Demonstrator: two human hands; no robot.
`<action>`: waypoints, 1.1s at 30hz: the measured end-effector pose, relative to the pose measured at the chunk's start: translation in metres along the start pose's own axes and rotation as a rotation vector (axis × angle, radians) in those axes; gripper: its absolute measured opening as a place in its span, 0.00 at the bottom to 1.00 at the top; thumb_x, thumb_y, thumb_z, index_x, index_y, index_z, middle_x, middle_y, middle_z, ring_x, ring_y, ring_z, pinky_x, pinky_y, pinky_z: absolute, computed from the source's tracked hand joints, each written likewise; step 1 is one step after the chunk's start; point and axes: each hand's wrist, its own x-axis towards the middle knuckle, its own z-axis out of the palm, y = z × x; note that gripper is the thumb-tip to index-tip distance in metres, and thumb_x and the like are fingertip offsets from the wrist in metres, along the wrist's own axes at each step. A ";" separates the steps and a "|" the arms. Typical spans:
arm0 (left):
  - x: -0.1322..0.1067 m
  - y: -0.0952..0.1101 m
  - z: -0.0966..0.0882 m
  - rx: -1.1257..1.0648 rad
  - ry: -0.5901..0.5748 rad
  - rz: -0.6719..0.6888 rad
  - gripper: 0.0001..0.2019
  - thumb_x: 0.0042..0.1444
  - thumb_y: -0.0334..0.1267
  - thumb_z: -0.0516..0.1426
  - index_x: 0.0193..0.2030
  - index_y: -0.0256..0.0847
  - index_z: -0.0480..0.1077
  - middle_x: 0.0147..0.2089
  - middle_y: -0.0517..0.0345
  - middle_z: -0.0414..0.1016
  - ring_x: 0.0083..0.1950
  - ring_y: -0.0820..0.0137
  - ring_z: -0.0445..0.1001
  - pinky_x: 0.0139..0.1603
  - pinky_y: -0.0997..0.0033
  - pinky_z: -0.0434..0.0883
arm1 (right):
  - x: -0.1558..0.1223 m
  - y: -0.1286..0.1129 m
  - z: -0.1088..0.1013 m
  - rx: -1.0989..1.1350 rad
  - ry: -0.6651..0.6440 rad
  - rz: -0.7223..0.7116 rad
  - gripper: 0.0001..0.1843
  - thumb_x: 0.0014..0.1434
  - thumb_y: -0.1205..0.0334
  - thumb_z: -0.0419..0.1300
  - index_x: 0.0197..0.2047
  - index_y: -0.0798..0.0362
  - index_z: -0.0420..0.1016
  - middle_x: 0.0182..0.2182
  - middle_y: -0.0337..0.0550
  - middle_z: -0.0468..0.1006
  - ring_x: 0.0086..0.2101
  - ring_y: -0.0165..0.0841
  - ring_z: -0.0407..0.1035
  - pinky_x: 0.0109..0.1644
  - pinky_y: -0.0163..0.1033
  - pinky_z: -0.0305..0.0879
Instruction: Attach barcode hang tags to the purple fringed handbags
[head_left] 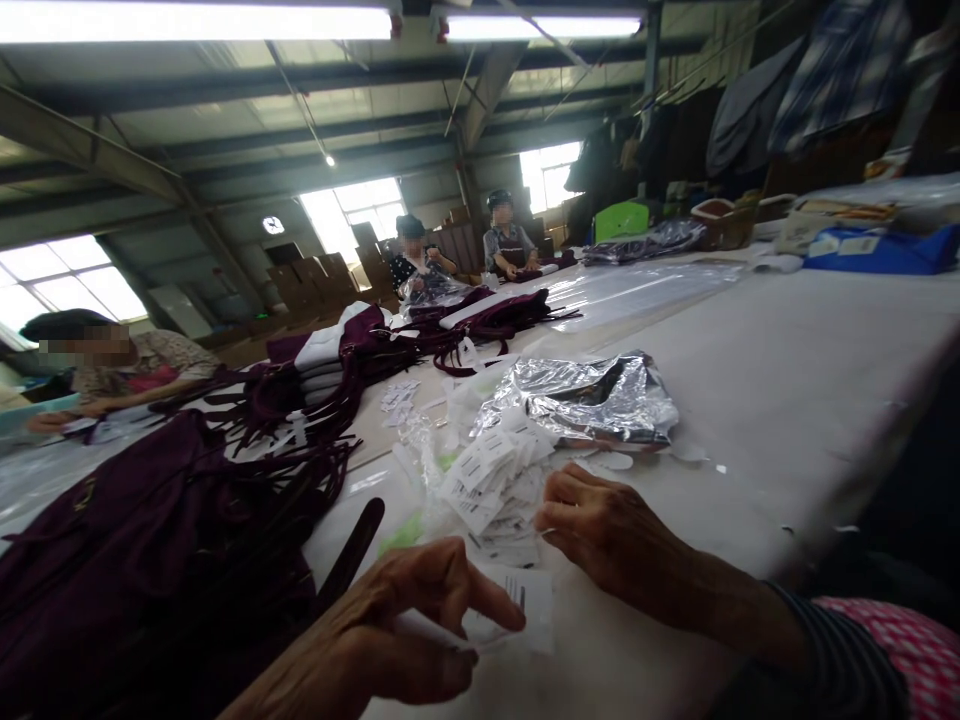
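- White-covered table point(795, 370) beneath fluorescent lights point(195, 23) carries a loose heap of small white printed paper labels point(499, 475).
- In front of the heap lies one white printed paper slip point(538, 598); the left hand point(367, 630) reaches over it, grip partly spread; whether it pinches cannot be told.
- Just right of the heap is the right hand point(611, 535), grip curled together; any hold is hidden.
- Behind the heap: crumpled shiny plastic point(607, 400); left of it, dark purple fabric bags point(142, 510).
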 end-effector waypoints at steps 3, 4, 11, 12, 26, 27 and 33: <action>-0.007 0.009 0.009 0.092 -0.020 -0.086 0.06 0.49 0.34 0.64 0.34 0.43 0.72 0.54 0.58 0.78 0.56 0.56 0.72 0.56 0.59 0.68 | -0.001 0.004 0.002 0.026 0.038 -0.001 0.08 0.66 0.68 0.59 0.33 0.53 0.71 0.36 0.40 0.73 0.41 0.35 0.66 0.42 0.38 0.60; -0.006 0.010 0.011 0.112 -0.043 -0.103 0.07 0.48 0.36 0.65 0.35 0.43 0.73 0.54 0.58 0.78 0.58 0.55 0.71 0.57 0.59 0.67 | -0.001 0.005 0.003 0.038 0.046 -0.001 0.08 0.65 0.68 0.60 0.33 0.53 0.72 0.36 0.40 0.73 0.41 0.35 0.67 0.43 0.38 0.61; 0.012 -0.001 0.025 0.035 -0.039 -0.125 0.29 0.64 0.62 0.47 0.38 0.41 0.79 0.46 0.50 0.80 0.52 0.57 0.75 0.57 0.60 0.68 | -0.003 0.009 0.008 0.062 0.069 0.010 0.03 0.63 0.68 0.62 0.38 0.51 0.74 0.39 0.41 0.75 0.43 0.37 0.68 0.46 0.40 0.63; 0.016 -0.005 0.025 -0.015 -0.014 -0.152 0.32 0.63 0.64 0.45 0.34 0.39 0.78 0.43 0.48 0.81 0.48 0.57 0.76 0.53 0.60 0.70 | -0.004 0.009 0.008 0.052 0.067 0.017 0.05 0.62 0.69 0.63 0.41 0.50 0.75 0.41 0.41 0.75 0.44 0.38 0.68 0.47 0.41 0.64; 0.037 0.024 0.021 0.966 0.164 -0.212 0.13 0.53 0.41 0.60 0.45 0.45 0.74 0.38 0.57 0.77 0.44 0.60 0.71 0.43 0.64 0.65 | -0.025 0.024 0.003 -0.104 0.063 0.179 0.02 0.62 0.65 0.65 0.36 0.53 0.76 0.33 0.41 0.79 0.36 0.39 0.74 0.39 0.40 0.63; 0.038 0.021 0.020 1.106 0.183 -0.168 0.10 0.55 0.39 0.58 0.43 0.45 0.74 0.39 0.55 0.76 0.44 0.60 0.71 0.45 0.63 0.65 | -0.024 0.025 0.002 -0.080 0.077 0.189 0.02 0.62 0.64 0.65 0.37 0.52 0.76 0.33 0.40 0.79 0.35 0.38 0.74 0.38 0.39 0.63; 0.053 -0.014 -0.003 1.382 0.222 0.171 0.09 0.57 0.27 0.52 0.34 0.44 0.71 0.36 0.54 0.72 0.40 0.62 0.69 0.45 0.63 0.66 | -0.028 0.028 -0.007 0.111 0.010 0.198 0.03 0.64 0.63 0.64 0.41 0.52 0.77 0.34 0.40 0.81 0.33 0.34 0.76 0.37 0.36 0.64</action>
